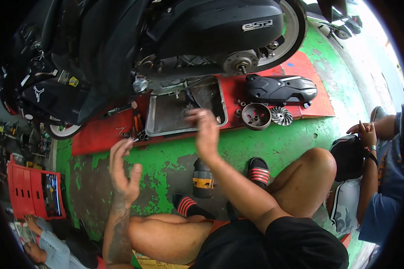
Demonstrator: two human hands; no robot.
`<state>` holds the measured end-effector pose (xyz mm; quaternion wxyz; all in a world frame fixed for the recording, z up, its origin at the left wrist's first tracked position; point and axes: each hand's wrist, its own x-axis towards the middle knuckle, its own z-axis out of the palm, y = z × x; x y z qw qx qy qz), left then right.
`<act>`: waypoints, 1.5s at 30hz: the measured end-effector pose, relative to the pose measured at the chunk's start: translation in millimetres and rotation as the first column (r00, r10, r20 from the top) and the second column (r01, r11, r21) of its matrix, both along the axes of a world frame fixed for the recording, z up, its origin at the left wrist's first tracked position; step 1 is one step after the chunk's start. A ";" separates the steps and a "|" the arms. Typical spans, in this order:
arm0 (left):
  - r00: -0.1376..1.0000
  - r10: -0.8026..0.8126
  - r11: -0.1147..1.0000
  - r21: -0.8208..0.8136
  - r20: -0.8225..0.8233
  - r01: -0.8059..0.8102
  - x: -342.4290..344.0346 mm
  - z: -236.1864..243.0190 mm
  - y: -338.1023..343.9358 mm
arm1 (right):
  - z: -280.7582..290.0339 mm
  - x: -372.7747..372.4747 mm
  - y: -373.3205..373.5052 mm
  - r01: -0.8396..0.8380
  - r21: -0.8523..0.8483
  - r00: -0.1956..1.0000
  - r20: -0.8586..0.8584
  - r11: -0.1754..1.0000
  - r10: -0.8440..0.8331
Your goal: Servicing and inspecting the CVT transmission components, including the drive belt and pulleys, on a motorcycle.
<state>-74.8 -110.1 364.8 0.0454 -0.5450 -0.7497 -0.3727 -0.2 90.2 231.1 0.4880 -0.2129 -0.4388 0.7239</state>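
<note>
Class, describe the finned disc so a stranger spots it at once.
Find the red platform under the scooter. Near its right end lies a black cover; on its near side, right of a drum, is the disc, set apart by radiating fins.

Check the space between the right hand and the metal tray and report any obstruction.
Nothing visible stands between them: the blurred right hand overlaps the near edge of the metal tray in this view, with no other object in between. Whether they touch cannot be told.
</note>
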 end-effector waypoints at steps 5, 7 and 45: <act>0.789 -0.334 0.915 -0.380 -0.516 0.138 31.3 17.3 20.2 | 77.5 -8.2 -94.4 -0.940 -0.109 0.304 -0.697 0.324 0.650; 0.800 -0.203 0.962 -0.269 -0.564 0.054 18.1 22.7 14.7 | 91.3 2.6 -91.1 -0.957 -0.018 0.235 -0.632 0.290 0.738; 0.342 0.037 0.861 0.144 0.939 -0.488 -113.2 -83.0 239.2 | 21.2 1.9 154.0 0.463 0.437 0.731 0.304 0.771 -0.611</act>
